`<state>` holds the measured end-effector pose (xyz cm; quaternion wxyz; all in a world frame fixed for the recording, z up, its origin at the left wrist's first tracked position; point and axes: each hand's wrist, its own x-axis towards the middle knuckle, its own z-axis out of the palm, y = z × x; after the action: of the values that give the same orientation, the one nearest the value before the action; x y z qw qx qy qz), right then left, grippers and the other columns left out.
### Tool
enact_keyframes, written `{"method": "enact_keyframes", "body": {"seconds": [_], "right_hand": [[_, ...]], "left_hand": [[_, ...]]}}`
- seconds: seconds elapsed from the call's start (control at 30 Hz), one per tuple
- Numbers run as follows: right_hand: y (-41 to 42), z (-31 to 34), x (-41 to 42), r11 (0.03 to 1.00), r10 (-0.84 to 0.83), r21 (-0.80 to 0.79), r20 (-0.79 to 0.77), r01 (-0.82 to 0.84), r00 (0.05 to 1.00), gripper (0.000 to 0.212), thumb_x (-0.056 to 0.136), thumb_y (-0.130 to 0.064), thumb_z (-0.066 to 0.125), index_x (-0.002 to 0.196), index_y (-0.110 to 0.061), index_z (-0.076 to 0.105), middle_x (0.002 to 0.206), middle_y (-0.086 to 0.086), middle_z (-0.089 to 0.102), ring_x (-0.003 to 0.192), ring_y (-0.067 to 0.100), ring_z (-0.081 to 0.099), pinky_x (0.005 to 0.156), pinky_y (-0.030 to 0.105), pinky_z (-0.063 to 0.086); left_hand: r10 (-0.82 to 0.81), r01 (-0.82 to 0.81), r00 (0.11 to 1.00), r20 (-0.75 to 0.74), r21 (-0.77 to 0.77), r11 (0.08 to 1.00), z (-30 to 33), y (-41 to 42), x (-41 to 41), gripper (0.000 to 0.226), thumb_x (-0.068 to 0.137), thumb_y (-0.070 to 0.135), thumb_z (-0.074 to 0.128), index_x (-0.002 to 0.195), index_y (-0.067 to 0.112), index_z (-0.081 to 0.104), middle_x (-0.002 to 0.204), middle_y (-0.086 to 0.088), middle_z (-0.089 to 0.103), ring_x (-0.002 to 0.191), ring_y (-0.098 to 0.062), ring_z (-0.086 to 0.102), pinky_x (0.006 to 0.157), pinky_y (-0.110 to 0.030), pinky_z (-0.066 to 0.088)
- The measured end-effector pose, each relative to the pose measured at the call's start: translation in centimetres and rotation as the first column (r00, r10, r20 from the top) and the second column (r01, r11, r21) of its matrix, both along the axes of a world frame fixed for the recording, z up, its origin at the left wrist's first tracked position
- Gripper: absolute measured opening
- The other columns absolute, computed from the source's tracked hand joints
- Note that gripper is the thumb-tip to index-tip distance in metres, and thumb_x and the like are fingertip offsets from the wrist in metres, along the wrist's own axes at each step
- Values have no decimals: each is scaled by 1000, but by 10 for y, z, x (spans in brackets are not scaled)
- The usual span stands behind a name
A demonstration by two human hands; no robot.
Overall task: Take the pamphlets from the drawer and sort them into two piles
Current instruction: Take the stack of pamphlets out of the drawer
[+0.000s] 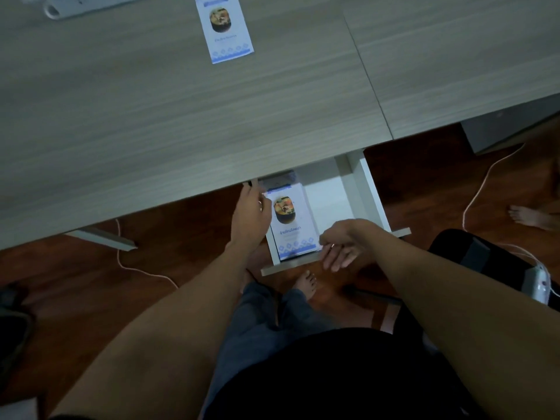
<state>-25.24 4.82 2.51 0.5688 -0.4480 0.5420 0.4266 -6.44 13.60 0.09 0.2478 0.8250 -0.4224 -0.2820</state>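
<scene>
The pamphlets (292, 225) lie stacked in the open drawer (339, 201) under the desk (181, 116) edge, long axis running from the drawer front back toward the desk, and one more pamphlet (224, 28) lies alone far up on the desk. The left hand (251, 213) touches the stack's far left corner, its grip seemingly pinching the top sheet, though I cannot tell for sure. The right hand (342, 244) rests at the near right corner with fingers loosely spread, holding nothing; both are equally near, so lifting lengthwise seems next

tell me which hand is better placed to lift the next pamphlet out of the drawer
Probably the right hand: its fingertips touch the near corner of the top pamphlet in the drawer, while the left hand sits at the far-left edge.
</scene>
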Motion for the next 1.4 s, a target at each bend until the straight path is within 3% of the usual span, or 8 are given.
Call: {"method": "enact_keyframes", "body": {"seconds": [0.27,0.47,0.67,0.8,0.83,0.97,1.27,1.4], "right_hand": [[-9,-31,15,827,-113,-518,230,220,967,22,92,-15,46,74,-3,50,77,13,51,68,26,51,71,35,42],[0,-49,23,837,-216,-435,295,332,931,62,97,-26,51,151,-2,33,158,15,33,140,34,39,105,37,37],[-6,-66,28,834,-279,-393,305,388,910,56,95,-21,51,145,1,40,151,18,43,131,34,47,101,39,41],[-10,-74,32,808,-340,-388,306,443,889,34,92,-17,51,117,3,61,145,19,41,103,35,62,91,41,51],[-10,-75,33,809,-357,-374,298,452,885,27,91,-18,52,107,1,63,98,5,46,92,32,61,81,36,49],[-10,-82,33,814,-397,-333,279,476,875,51,94,-31,61,135,0,54,134,16,57,107,32,58,77,35,43],[0,-92,35,726,-487,-346,352,594,800,29,85,-24,69,99,-4,55,84,7,48,73,19,45,61,30,37],[0,-90,35,716,-515,-301,382,630,768,49,85,-24,70,125,-8,45,109,8,50,96,23,55,66,29,41]], "left_hand": [[299,-141,875,-380,390,910,-19,-16,-14,42,102,18,49,132,-9,59,137,-30,61,124,-43,60,74,-29,38],[555,-256,649,-521,537,804,-28,-23,-20,45,101,18,52,139,-6,51,106,-14,54,92,-26,55,79,-36,47],[642,-305,509,-574,577,758,-28,-26,-21,47,104,15,50,148,1,44,143,-17,50,131,-29,54,107,-35,51],[641,-305,508,-575,576,758,-33,-26,-21,46,104,15,50,149,4,44,148,-15,48,121,-23,53,108,-35,51],[642,-307,512,-571,576,757,-34,-26,-21,46,104,15,50,148,4,44,148,-14,48,117,-22,52,107,-35,51],[639,-302,528,-559,580,757,-38,-27,-19,44,103,16,51,146,5,46,146,-15,50,119,-24,55,101,-33,53],[621,-249,540,-568,597,763,-35,-26,-13,44,101,21,56,141,4,50,148,-19,53,132,-28,57,100,-32,54],[610,-249,585,-533,598,762,-39,-27,-14,45,102,24,55,142,5,50,131,-11,56,116,-22,57,97,-33,56]]}}
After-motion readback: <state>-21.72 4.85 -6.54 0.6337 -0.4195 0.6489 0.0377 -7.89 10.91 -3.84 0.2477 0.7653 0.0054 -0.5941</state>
